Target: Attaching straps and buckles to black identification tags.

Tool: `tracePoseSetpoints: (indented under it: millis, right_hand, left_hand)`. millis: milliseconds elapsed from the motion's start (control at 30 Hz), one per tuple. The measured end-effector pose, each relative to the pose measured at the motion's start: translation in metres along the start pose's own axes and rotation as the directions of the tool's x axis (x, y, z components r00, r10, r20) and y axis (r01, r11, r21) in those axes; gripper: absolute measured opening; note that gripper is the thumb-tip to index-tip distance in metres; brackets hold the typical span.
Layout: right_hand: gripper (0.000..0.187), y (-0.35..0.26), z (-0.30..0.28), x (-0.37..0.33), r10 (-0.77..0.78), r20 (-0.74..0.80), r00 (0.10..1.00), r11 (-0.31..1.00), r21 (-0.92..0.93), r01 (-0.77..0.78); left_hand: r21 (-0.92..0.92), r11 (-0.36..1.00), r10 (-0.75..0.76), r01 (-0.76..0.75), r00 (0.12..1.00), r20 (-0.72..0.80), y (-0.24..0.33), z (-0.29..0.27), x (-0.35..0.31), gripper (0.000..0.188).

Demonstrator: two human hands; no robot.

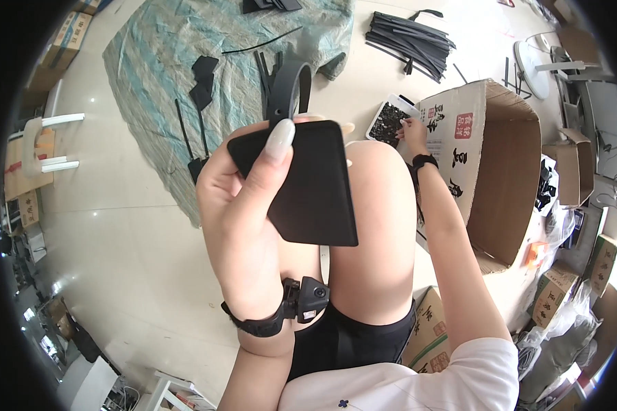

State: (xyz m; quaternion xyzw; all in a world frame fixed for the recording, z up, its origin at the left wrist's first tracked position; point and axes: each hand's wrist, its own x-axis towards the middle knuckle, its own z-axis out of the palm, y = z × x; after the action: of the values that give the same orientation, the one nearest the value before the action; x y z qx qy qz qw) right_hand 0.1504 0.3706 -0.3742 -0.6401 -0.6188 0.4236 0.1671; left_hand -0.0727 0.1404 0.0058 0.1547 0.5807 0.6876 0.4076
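Observation:
Close in front of me, my left hand grips a flat black luggage tag, its thumb pressed on the front near the top. A black strap with a small hole rises in a loop above the tag. My right hand reaches past my knee into a white tray of small dark pieces. Its fingertips are drawn together at the edge of the pieces; what they pinch, if anything, is too small to make out.
A large open cardboard box stands beside my right forearm. Ahead, a crumpled green-and-grey sheet on the floor bears black tags and straps. A bundle of black strips lies beyond the tray. More cartons stand at the right.

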Motion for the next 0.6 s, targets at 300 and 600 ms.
tracePoseSetpoints:
  millis: [300, 600]
  right_hand:
    - [0.023, -0.152, -0.083, -0.103, -0.088, -0.009, 0.996, 0.903, 0.421, 0.084]
    - [0.009, -0.316, -0.167, -0.286, -0.401, -0.243, 0.883, 0.685, 0.561, 0.465]
  left_hand:
    - [-0.041, 0.999, 0.022, -0.017, 0.990, 0.142, -0.002, -0.008, 0.002, 0.023]
    - [0.104, 0.987, 0.090, -0.123, 0.958, 0.273, -0.002, -0.002, -0.001, 0.018]
